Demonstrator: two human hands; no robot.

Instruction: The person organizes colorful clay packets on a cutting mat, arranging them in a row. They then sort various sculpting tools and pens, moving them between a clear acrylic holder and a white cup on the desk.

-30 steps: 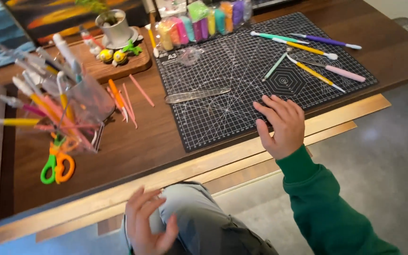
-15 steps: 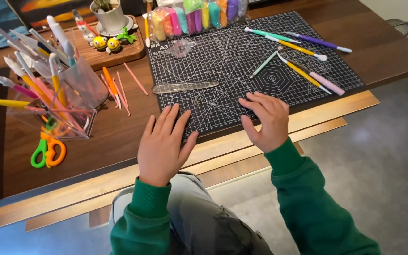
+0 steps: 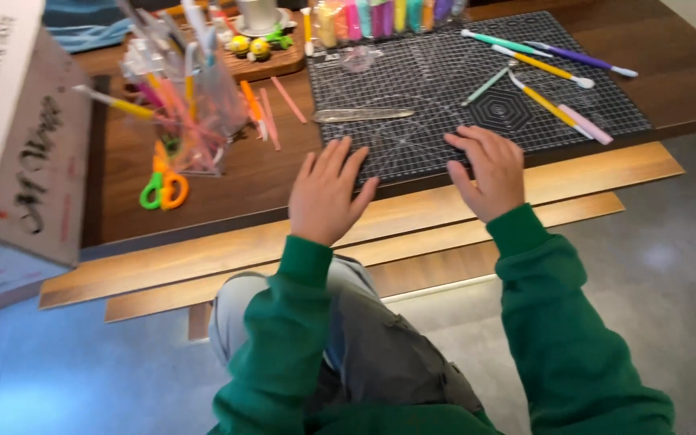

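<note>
Both hands flat, fingers spread, holding nothing: left hand point(image 3: 325, 192) and right hand point(image 3: 485, 169) on near edge of cutting mat point(image 3: 445, 80). Clear ruler point(image 3: 362, 115) just beyond left fingertips. Risk: forward slide knocks ruler; sculpting tools point(image 3: 541, 89) on mat's right half roll off.

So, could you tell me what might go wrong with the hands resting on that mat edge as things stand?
1. The clear tool holder is crammed, with tools splaying outward; a careless reach by the left hand might tip it.
2. The cutting mat reaches the table's front edge; pressure from the right hand could perhaps slide it off.
3. The sculpting tools lie loose and may roll if the mat shifts.
</note>
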